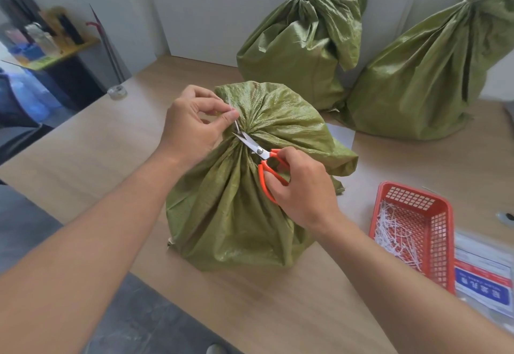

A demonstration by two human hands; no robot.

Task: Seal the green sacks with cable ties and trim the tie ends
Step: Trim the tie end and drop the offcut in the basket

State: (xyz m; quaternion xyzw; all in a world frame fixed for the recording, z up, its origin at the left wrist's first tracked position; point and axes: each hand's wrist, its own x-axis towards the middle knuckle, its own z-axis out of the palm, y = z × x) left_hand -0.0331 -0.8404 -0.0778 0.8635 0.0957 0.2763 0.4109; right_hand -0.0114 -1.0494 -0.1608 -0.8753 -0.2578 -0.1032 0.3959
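A green sack (239, 209) stands on the wooden table (111, 136), its neck gathered tight. At that neck the left hand (192, 125) pinches the white cable tie tail (236, 124) between thumb and forefinger, holding it up off the sack. The right hand (303, 187), over the sack's right shoulder, grips orange-handled scissors (258, 153), whose parted blades straddle the tail right at the neck. Behind this sack, by the wall, a second green sack (300, 47) and a third green sack (425, 75) stand with cinched necks. To the sack's right sits a red basket (442, 231) holding white tie offcuts (389, 231), and beyond it a labelled plastic packet (484, 278). Far left of the sack lies a small tape roll (117, 92)
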